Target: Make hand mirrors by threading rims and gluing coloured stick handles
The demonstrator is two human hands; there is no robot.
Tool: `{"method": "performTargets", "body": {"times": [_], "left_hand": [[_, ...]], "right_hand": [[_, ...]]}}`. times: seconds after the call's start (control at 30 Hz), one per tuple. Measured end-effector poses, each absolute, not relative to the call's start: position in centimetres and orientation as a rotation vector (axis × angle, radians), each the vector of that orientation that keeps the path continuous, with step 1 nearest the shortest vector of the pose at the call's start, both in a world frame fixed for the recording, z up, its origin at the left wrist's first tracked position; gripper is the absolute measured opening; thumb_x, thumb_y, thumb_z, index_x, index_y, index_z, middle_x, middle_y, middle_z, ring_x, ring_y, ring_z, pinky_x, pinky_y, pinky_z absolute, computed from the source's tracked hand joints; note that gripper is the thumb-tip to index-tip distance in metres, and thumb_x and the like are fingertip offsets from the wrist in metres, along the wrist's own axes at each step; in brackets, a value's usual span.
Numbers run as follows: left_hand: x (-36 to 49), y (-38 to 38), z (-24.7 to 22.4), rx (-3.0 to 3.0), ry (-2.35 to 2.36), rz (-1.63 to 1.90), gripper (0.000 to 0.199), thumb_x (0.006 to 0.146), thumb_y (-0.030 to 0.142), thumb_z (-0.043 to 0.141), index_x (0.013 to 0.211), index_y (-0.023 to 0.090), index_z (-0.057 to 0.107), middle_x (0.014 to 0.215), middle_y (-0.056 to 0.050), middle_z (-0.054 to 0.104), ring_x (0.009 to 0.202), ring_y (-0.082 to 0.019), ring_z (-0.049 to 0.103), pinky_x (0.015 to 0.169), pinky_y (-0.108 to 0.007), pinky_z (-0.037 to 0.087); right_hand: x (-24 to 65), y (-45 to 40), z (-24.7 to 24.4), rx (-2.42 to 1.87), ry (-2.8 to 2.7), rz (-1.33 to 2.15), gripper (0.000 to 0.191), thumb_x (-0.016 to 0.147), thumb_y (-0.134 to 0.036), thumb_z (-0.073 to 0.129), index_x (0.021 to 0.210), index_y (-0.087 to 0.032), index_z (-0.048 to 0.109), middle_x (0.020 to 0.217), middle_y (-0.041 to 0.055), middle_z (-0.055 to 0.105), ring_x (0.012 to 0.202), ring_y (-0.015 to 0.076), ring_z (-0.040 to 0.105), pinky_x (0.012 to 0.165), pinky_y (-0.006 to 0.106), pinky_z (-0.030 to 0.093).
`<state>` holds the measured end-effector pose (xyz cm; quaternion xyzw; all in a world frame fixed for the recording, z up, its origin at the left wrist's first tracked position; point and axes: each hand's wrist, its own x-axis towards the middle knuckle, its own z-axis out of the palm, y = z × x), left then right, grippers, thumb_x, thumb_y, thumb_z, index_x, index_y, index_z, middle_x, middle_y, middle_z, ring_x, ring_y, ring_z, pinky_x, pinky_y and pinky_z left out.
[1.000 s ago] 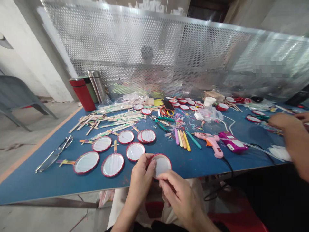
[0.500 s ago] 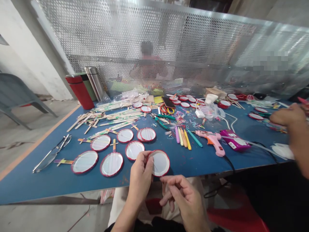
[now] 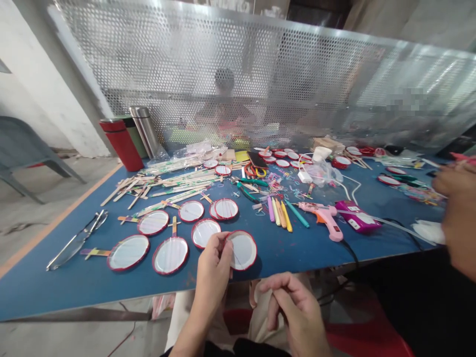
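Disc [image 3: 244, 251] (pale, red-rimmed) pinched by left hand [image 3: 215, 260].

red flask [image 3: 125, 149] – near steel flask [image 3: 143, 128] | eyeglasses [image 3: 70, 249] | grey chair [image 3: 28, 144] – far left

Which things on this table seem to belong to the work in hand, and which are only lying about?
Probably part of the work:
- red-rimmed disc, held in the left hand
- similar stick-handled discs
- wooden sticks
- perhaps the pink glue gun

Probably just lying about:
- red flask
- silver flask
- glasses
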<state>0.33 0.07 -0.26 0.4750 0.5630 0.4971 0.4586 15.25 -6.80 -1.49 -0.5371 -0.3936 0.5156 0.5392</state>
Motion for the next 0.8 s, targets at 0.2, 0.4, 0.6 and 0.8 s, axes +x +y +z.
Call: {"method": "performTargets", "body": {"times": [0.2, 0.4, 0.6, 0.8], "left_hand": [[0.1, 0.2, -1.1, 1.376, 1.358, 1.238, 0.016, 0.080, 0.031, 0.056, 0.090, 0.021, 0.051, 0.059, 0.007, 0.054, 0.053, -0.012, 0.053, 0.052, -0.021, 0.038], [-0.1, -0.3, -1.1, 1.399, 1.307, 1.201, 0.017, 0.084, 0.033, 0.052, 0.088, 0.019, 0.061, 0.077, -0.002, 0.069, 0.069, -0.016, 0.062, 0.062, -0.024, 0.047], [-0.4, -0.2, -0.2, 1.573, 1.234, 1.093, 0.023, 0.085, 0.024, 0.048, 0.095, 0.019, 0.068, 0.088, -0.004, 0.073, 0.081, -0.018, 0.066, 0.071, -0.025, 0.049], [-0.4, -0.1, 0.2, 1.422, 1.225, 1.088, 0.032, 0.081, 0.033, 0.056, 0.107, 0.018, 0.065, 0.095, -0.006, 0.073, 0.081, -0.020, 0.066, 0.068, -0.025, 0.051]], "right_hand": [[16.5, -2.5, 0.7, -1.207, -1.540, 0.518, 0.017, 0.091, -0.026, 0.051, 0.095, -0.019, 0.066, 0.101, 0.0100, 0.068, 0.093, 0.0200, 0.065, 0.073, 0.027, 0.053], [15.3, -0.1, 0.6, -1.235, -1.841, 0.562, 0.027, 0.094, -0.021, 0.045, 0.107, -0.018, 0.068, 0.104, 0.0089, 0.074, 0.094, 0.0196, 0.069, 0.083, 0.030, 0.054], [15.1, -0.3, -0.8, -1.196, -1.843, 0.412, 0.028, 0.094, -0.019, 0.044, 0.105, -0.017, 0.069, 0.096, 0.0090, 0.075, 0.087, 0.0196, 0.071, 0.077, 0.028, 0.056], [14.4, 0.3, -1.2, -1.219, -1.763, 0.314, 0.027, 0.096, -0.020, 0.042, 0.104, -0.016, 0.068, 0.097, 0.0085, 0.075, 0.089, 0.0178, 0.071, 0.080, 0.025, 0.053]]}}
